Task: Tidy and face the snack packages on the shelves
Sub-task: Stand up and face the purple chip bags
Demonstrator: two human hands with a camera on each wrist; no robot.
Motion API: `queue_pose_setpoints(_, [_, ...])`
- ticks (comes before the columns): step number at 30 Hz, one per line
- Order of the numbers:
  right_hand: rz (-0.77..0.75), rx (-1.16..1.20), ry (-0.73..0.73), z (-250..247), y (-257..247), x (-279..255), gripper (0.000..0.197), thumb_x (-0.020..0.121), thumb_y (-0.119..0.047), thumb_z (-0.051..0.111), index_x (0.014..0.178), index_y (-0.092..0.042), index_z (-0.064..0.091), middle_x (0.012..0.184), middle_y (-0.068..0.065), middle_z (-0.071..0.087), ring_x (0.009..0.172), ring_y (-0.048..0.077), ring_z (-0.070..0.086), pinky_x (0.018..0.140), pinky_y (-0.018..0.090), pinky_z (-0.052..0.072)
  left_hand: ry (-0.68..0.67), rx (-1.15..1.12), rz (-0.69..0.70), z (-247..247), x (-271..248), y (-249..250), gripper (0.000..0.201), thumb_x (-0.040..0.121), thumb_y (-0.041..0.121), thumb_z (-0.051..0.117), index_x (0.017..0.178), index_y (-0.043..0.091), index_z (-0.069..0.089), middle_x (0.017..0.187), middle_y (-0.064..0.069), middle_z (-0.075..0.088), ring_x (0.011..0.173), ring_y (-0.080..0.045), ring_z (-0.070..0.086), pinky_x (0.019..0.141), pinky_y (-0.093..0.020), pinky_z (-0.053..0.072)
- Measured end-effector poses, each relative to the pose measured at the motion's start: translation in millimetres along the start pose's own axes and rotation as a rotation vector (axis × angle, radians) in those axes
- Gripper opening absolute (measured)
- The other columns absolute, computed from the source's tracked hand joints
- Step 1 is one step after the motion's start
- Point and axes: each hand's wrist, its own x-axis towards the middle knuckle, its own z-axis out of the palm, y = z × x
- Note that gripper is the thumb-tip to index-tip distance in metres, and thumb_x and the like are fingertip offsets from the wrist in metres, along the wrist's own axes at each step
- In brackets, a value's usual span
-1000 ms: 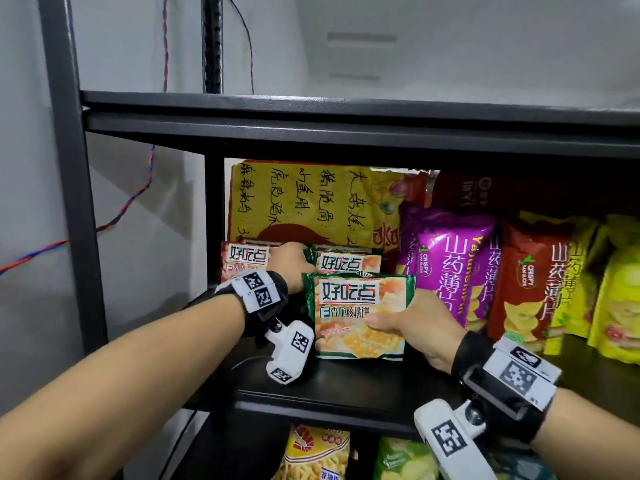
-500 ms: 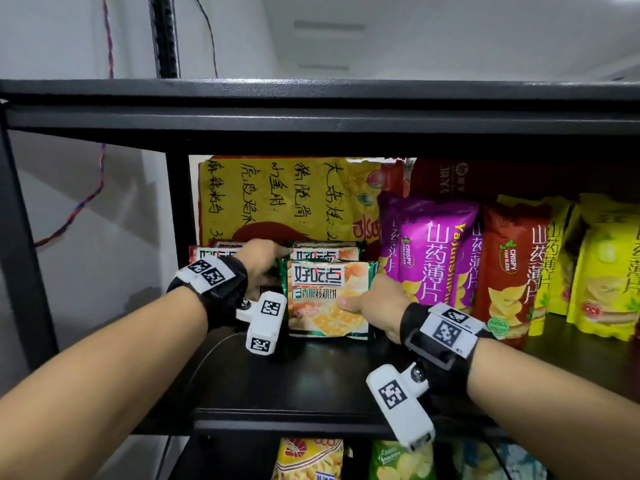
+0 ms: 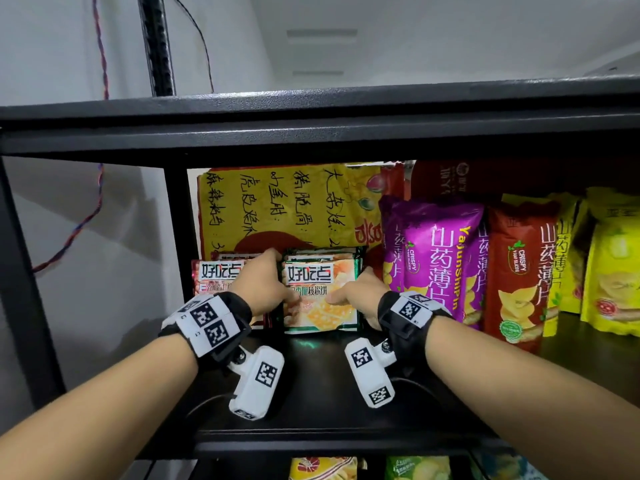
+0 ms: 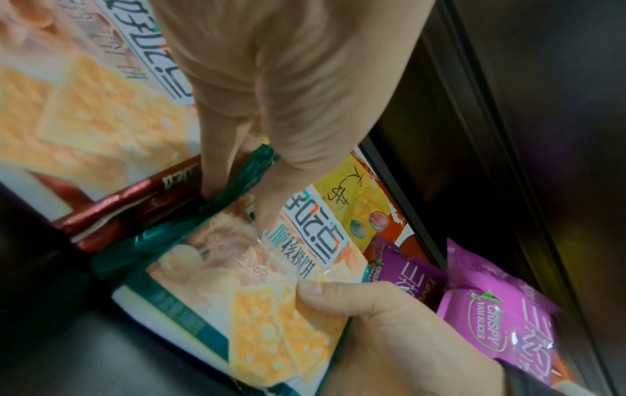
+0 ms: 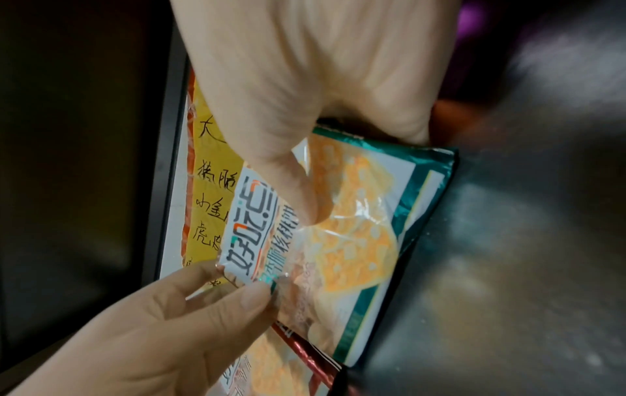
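Observation:
A green-edged cracker packet [image 3: 320,299] stands upright at the front of a row of like packets on the black shelf [image 3: 311,403]. My left hand [image 3: 277,280] grips its left edge, thumb on the front [image 4: 267,211] and fingers tucked between it and the red-edged cracker packets [image 3: 216,275]. My right hand [image 3: 349,292] grips the right edge. Its thumb [image 5: 305,198] presses the printed face [image 5: 355,241] while its fingers are hidden behind. In the left wrist view the green packet [image 4: 271,308] lies beside a red packet [image 4: 84,107].
Purple yam-slice bags [image 3: 436,258] stand close by my right hand, then a red bag [image 3: 519,271] and yellow bags [image 3: 609,265]. A yellow handwritten sign [image 3: 277,209] leans at the back. The upper shelf [image 3: 311,126] hangs low overhead. More snacks [image 3: 322,467] sit below.
The front green packet has gone back against the packets behind it. My left hand has shifted from the rear packets to the green packet's left edge, so both hands hold it.

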Motion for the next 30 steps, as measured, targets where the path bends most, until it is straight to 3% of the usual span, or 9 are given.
queue_pose_setpoints(4, [0.004,-0.018,-0.032,-1.2,-0.4,-7.0,0.084,0.071,-0.017,0.087,0.137,0.002,0.039,0.129,0.016,0.058,0.119,0.027,0.056,0.102,0.037,0.046,-0.036,0.019,-0.015,-4.9,-4.7,1.9,0.085,0.073,0.023,0.089,0.143,0.009,0.043,0.105,-0.003,0.057,0.08,-0.022,0.056,0.056,-0.028,0.044])
queue_pose_setpoints(7, [-0.064,-0.093,-0.02,-7.6,-8.9,-27.5,0.094,0.077,-0.021,0.083,0.145,0.006,0.023,0.132,0.016,0.056,0.119,0.025,0.056,0.093,0.033,0.049,0.042,0.032,-0.025,-10.3,-13.9,8.0,0.087,0.075,0.031,0.087,0.146,0.014,0.04,0.125,-0.011,0.058,0.107,-0.03,0.06,0.088,-0.036,0.052])
queue_pose_setpoints(12, [-0.539,-0.277,0.079,-50.4,-32.2,-100.7,0.069,0.09,-0.03,0.069,0.146,-0.006,0.038,0.148,0.009,0.045,0.135,0.022,0.044,0.103,0.023,0.035,0.289,-0.093,0.176,-17.2,-37.4,49.0,0.068,0.084,0.038,0.079,0.14,0.017,0.047,0.129,-0.011,0.052,0.124,-0.029,0.052,0.105,-0.041,0.044])
queue_pose_setpoints(14, [-0.767,-0.227,0.25,-78.8,-35.6,-124.1,0.047,0.091,-0.025,0.067,0.135,-0.013,0.055,0.138,0.001,0.052,0.128,0.013,0.047,0.098,0.009,0.03,0.271,-0.173,0.225,-10.6,-46.9,72.0,0.061,0.086,0.039,0.076,0.137,0.018,0.05,0.133,-0.006,0.052,0.126,-0.024,0.05,0.101,-0.035,0.042])
queue_pose_setpoints(16, [-0.875,-0.149,0.455,-108.7,-33.5,-130.5,0.035,0.089,-0.019,0.068,0.123,-0.013,0.061,0.122,0.001,0.054,0.115,0.017,0.054,0.097,0.015,0.037,0.203,-0.254,0.233,-0.4,-54.0,93.7,0.055,0.088,0.04,0.074,0.134,0.021,0.052,0.136,-0.002,0.051,0.128,-0.02,0.048,0.097,-0.029,0.036])
queue_pose_setpoints(20, [-0.699,-0.15,0.63,-156.2,-18.9,-110.2,0.043,0.09,-0.027,0.069,0.118,-0.005,0.046,0.114,0.009,0.05,0.108,0.027,0.051,0.093,0.038,0.042,0.038,-0.421,0.186,20.6,-54.7,129.3,0.041,0.093,0.027,0.068,0.13,0.018,0.055,0.136,-0.007,0.055,0.126,-0.023,0.051,0.104,-0.037,0.041])
queue_pose_setpoints(23, [-0.546,-0.074,0.473,-165.2,-9.4,-93.1,0.056,0.09,-0.033,0.07,0.126,-0.003,0.039,0.105,0.011,0.063,0.096,0.028,0.061,0.085,0.043,0.051,-0.027,-0.69,0.094,35.0,-53.6,151.9,0.029,0.091,0.009,0.063,0.118,0.016,0.057,0.121,-0.005,0.066,0.098,-0.011,0.062,0.083,-0.023,0.044])
queue_pose_setpoints(26, [-0.49,-0.037,0.39,-164.1,-7.9,-81.4,0.049,0.089,-0.033,0.072,0.116,0.001,0.048,0.091,0.012,0.064,0.082,0.027,0.061,0.07,0.035,0.046,-0.091,-0.972,-0.017,45.2,-55.5,168.7,0.032,0.089,0.0,0.058,0.12,0.01,0.055,0.099,-0.003,0.069,0.07,0.001,0.066,0.061,-0.015,0.049])
queue_pose_setpoints(30, [-0.561,0.123,0.221,-162.6,-8.7,-86.2,0.027,0.091,-0.018,0.07,0.102,0.006,0.065,0.098,0.021,0.072,0.092,0.039,0.068,0.085,0.052,0.055,0.005,-1.08,0.034,46.8,-58.7,169.0,0.032,0.087,-0.003,0.068,0.115,0.009,0.06,0.106,-0.008,0.073,0.082,-0.011,0.07,0.072,-0.024,0.053])
